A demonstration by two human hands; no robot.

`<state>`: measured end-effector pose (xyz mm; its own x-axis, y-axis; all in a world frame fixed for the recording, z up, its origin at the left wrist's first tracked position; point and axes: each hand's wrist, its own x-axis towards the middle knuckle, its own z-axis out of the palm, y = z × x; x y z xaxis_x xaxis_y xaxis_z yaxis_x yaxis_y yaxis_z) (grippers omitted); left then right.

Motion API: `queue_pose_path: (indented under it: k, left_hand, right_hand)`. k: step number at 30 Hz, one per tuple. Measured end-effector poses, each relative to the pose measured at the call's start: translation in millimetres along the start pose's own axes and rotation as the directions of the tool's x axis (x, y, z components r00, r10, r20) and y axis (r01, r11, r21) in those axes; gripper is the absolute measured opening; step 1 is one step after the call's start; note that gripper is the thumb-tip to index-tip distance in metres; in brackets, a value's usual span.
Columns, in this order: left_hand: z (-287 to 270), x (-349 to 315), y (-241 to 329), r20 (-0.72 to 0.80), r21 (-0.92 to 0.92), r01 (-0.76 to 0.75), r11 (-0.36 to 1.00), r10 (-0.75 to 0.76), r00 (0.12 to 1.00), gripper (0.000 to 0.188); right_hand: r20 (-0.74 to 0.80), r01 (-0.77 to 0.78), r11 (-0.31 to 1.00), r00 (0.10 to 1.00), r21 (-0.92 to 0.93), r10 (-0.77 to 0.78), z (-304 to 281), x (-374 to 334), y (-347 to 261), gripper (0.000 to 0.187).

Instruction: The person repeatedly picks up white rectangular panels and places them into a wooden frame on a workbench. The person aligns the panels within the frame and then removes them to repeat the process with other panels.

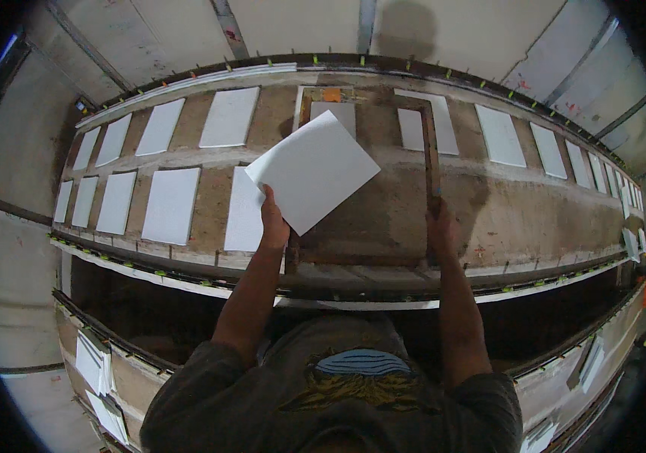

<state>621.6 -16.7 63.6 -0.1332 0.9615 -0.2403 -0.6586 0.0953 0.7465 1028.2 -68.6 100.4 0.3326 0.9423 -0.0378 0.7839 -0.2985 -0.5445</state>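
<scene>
My left hand (pixel 274 219) grips a white rectangular panel (pixel 319 172) by its near left edge, thumb on top, and holds it tilted above the table. My right hand (pixel 443 228) is closed on the right side of a brown rectangular frame (pixel 431 155), which lies on the long table (pixel 527 219). An orange piece (pixel 332 95) shows at the frame's far side. Part of the frame's left side is hidden behind the held panel. A white panel (pixel 413 130) lies partly under the frame's far right corner.
White panels lie in two rows along the table, such as one at the far left (pixel 230 117) and one nearer (pixel 172 205). Rails with small yellow-green clips (pixel 315 59) edge the table. Behind me stands another table with stacked white panels (pixel 95 366).
</scene>
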Motion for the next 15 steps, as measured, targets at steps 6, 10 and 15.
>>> queue_pose_path:
  k: [6,10,15]
  left_hand:
    - [-7.7,-10.2,-54.1,0.001,0.057,0.075,0.996,-0.075,0.997,0.072]
    - [-0.8,-21.5,-68.3,-0.127,-0.045,0.128,0.991,-0.133,0.983,0.071]
    - [-9.4,-38.2,-79.5,-0.162,-0.070,0.132,0.989,-0.142,0.977,0.072]
  right_hand:
    - [0.039,-0.037,0.999,0.999,-0.035,0.038,-7.5,0.3,50.8,0.057]
    - [-0.078,0.173,0.984,0.982,0.038,-0.170,2.5,-7.2,84.4,0.056]
    - [-0.006,0.016,0.992,1.000,-0.124,-0.017,11.2,-15.1,98.5,0.054]
